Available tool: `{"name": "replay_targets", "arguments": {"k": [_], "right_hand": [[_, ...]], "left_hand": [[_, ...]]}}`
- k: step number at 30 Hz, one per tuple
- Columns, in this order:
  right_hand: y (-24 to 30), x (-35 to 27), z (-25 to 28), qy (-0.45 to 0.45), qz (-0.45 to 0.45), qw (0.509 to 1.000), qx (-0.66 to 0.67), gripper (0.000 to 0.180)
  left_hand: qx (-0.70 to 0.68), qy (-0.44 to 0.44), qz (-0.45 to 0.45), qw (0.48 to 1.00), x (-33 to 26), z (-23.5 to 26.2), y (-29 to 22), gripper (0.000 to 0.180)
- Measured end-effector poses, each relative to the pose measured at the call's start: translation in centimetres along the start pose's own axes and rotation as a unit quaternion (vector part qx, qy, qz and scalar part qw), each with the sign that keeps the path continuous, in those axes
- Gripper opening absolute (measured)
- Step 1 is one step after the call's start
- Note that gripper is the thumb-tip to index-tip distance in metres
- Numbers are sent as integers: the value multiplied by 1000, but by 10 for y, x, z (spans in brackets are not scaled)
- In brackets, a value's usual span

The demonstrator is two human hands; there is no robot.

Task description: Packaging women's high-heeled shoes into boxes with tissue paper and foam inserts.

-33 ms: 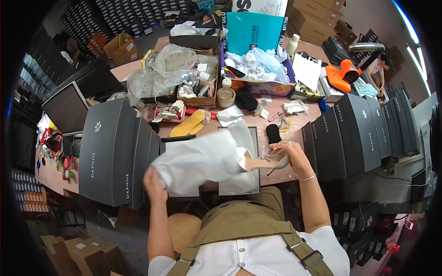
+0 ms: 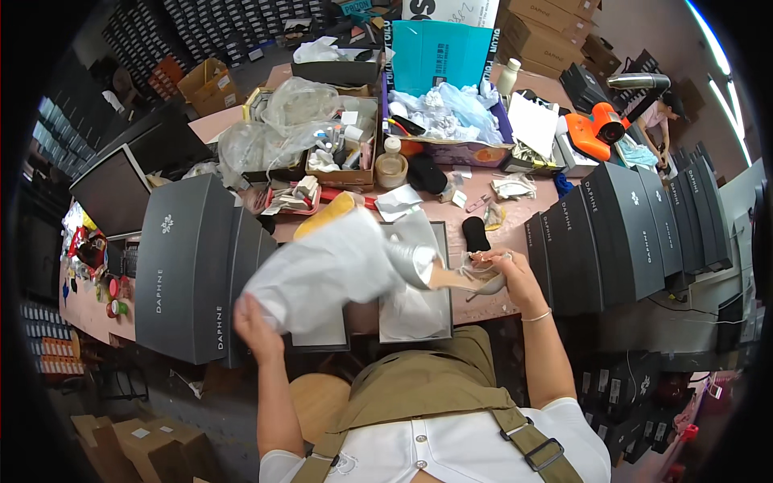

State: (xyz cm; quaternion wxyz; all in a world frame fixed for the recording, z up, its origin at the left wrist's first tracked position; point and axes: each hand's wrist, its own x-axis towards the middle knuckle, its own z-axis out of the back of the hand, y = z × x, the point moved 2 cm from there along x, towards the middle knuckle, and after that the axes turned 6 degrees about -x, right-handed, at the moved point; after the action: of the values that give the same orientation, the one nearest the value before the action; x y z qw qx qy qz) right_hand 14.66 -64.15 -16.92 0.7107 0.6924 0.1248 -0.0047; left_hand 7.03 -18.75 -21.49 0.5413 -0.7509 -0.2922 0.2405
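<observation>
My left hand (image 2: 259, 328) is closed on one end of a white dust bag or wrapping sheet (image 2: 322, 270), blurred by motion. The other end of the white wrap lies by the heel part of a silver high-heeled shoe (image 2: 415, 262) with a beige insole. Closed around the shoe's front end is my right hand (image 2: 517, 278), with clear film by its fingers. Beneath the shoe and wrap lies an open grey shoe box (image 2: 447, 334) with white tissue paper (image 2: 415, 314) in it. Whether the wrap still touches the shoe, I cannot tell.
Dark shoe boxes stand in rows at left (image 2: 181, 270) and right (image 2: 620, 237). Behind are a carton of small bottles (image 2: 354, 169), a purple box of crumpled tissue (image 2: 451, 153) and an orange tool (image 2: 592, 137). A black pad (image 2: 476, 234) lies near my right hand. Another person (image 2: 656, 125) is far right.
My left hand has moved left and slightly down, drawing the white wrap with it. More of the silver shoe's heel part shows. My right hand has stayed nearly in place.
</observation>
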Motion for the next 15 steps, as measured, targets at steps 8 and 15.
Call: {"name": "replay_targets", "arguments": {"k": [8, 15], "right_hand": [[-28, -23, -69, -143, 123, 976, -112, 20], [-38, -63, -118, 110, 125, 984, -65, 24]], "left_hand": [[635, 399, -125, 649, 0, -18, 71, 56], [-345, 202, 488, 776, -123, -104, 83, 85]]}}
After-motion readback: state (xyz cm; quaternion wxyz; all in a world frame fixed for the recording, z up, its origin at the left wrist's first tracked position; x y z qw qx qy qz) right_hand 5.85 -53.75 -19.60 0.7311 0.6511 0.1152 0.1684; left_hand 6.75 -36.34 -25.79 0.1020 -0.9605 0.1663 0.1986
